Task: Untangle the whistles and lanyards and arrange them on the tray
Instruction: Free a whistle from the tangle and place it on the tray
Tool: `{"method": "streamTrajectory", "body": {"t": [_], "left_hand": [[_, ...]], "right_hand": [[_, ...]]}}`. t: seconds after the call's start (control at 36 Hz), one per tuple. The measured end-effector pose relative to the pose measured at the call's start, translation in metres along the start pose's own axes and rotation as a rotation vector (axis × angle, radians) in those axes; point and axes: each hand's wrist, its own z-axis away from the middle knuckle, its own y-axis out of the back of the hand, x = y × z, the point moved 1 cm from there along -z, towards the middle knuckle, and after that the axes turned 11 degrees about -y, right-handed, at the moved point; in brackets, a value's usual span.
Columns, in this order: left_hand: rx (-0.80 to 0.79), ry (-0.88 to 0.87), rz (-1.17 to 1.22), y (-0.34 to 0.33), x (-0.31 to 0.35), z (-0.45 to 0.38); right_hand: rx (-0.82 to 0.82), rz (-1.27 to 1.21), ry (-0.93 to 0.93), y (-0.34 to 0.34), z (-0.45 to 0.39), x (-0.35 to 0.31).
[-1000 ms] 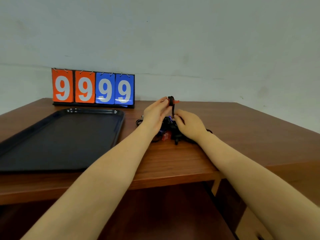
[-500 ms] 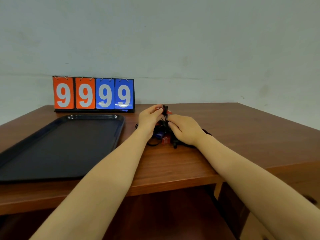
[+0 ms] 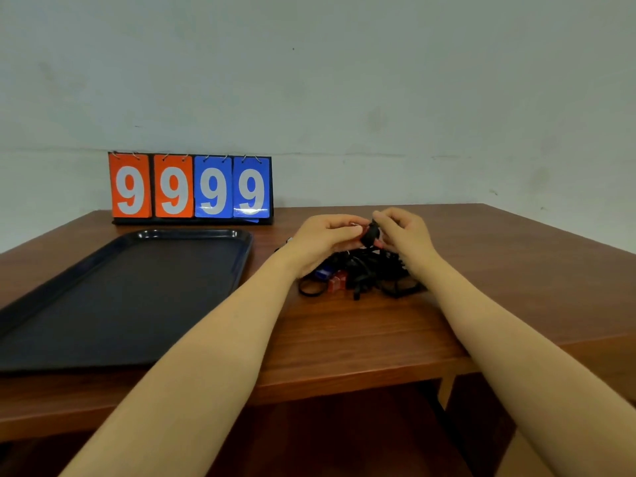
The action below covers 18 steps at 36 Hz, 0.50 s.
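A tangle of black lanyards (image 3: 364,273) with a blue whistle (image 3: 322,273) and a red whistle (image 3: 337,282) lies on the wooden table, right of the black tray (image 3: 117,297). My left hand (image 3: 320,241) and my right hand (image 3: 404,234) meet just above the tangle. Both pinch one black whistle (image 3: 370,234) lifted a little off the pile, with its cord trailing down into the heap. A sliver of red shows between my fingers beside it. The tray holds nothing.
A flip scoreboard (image 3: 191,187) reading 9999 stands at the table's back edge behind the tray. The table's front edge (image 3: 344,376) runs under my forearms, and a bare wall rises behind.
My right hand has come up off the pile to meet the left at the black whistle. The pair of hands now sits slightly lower and further right in view.
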Motion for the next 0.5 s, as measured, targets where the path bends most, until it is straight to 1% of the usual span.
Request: {"method": "streamTrajectory", "body": {"t": [0.08, 0.14, 0.19, 0.28, 0.33, 0.42, 0.5], "left_hand": [[0.060, -0.012, 0.250, -0.004, 0.000, 0.000], [0.135, -0.025, 0.347, -0.006, -0.001, -0.002], [0.218, -0.027, 0.408, -0.007, -0.002, -0.003], [0.291, -0.052, 0.463, -0.007, -0.003, -0.005], [0.344, -0.065, 0.442, -0.007, -0.004, -0.006], [0.431, -0.060, 0.345, -0.004, -0.011, -0.009], [0.479, -0.048, 0.178, 0.000, -0.017, -0.012]], "right_hand": [[-0.041, -0.177, -0.111, -0.003, -0.002, 0.000], [-0.034, -0.218, -0.149, -0.006, -0.002, 0.000], [-0.034, -0.127, -0.127, -0.009, 0.001, 0.001], [-0.052, 0.144, 0.038, -0.015, 0.007, 0.000], [-0.064, 0.268, 0.115, -0.021, 0.009, 0.001], [-0.103, 0.403, 0.170, -0.026, 0.005, 0.006], [-0.130, 0.517, 0.190, -0.026, 0.004, 0.008]]}}
